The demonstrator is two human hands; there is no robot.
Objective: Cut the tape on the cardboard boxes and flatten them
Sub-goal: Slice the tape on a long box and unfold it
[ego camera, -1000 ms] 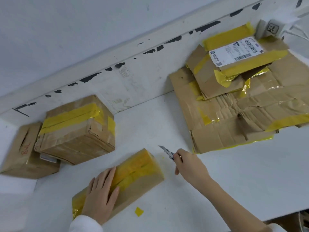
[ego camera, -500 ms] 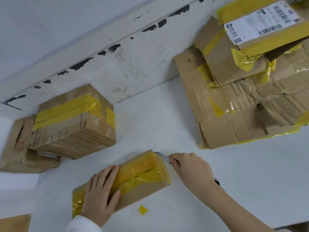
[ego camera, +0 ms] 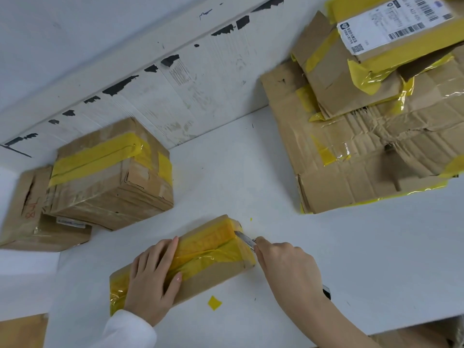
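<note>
The small brown cardboard box wrapped in yellow tape [ego camera: 200, 257] is lying near the front edge of the white table [ego camera: 351, 259], with the left hand [ego camera: 153, 280] resting flat on its top, fingers straight and slightly spread. The right hand [ego camera: 286, 264] is curling its fingers around a silver utility knife [ego camera: 244, 239], whose blade is touching the taped right end of the box. A larger taped brown box [ego camera: 110, 177] is sitting beyond to the left, a pile of flattened brown cardboard [ego camera: 371, 136] to the right, and a scrap of yellow tape [ego camera: 214, 302] is lying just in front.
</note>
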